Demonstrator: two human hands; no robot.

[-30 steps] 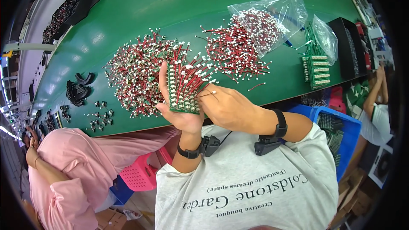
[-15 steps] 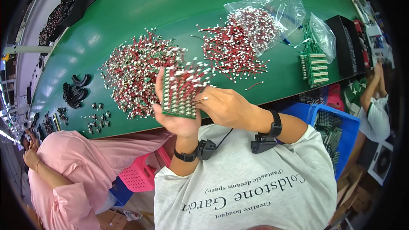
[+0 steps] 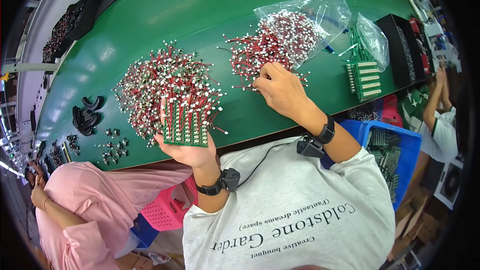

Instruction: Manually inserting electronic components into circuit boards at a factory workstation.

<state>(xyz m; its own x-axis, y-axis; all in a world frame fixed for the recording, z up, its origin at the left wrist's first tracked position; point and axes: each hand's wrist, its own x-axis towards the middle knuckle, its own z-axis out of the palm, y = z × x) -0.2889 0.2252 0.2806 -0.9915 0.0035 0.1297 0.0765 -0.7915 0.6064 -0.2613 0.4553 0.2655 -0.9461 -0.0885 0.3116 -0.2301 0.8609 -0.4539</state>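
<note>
My left hand (image 3: 192,156) holds a green circuit board panel (image 3: 185,135) from below, its palm under the board and the fingers mostly hidden behind it. Rows of red wires with white connectors stand up from the panel. Farther right, my right hand (image 3: 282,90) is over the near edge of a heap of red wire leads (image 3: 250,55). Its thumb and fingertips are pinched together, with a red wire lead (image 3: 242,88) at their tips. Just behind the panel lies a larger heap of small green boards with red wires (image 3: 150,85).
A clear plastic bag (image 3: 320,5) covers part of the wire heap. Stacked green panels (image 3: 367,81) and a black tray (image 3: 400,52) stand at right, above a blue crate (image 3: 407,165). Black curved parts (image 3: 86,117) lie at left. A person in pink (image 3: 75,205) sits nearby.
My right hand has left the panel and moved right and away to the wire heap. The left hand has moved the panel slightly left and nearer.
</note>
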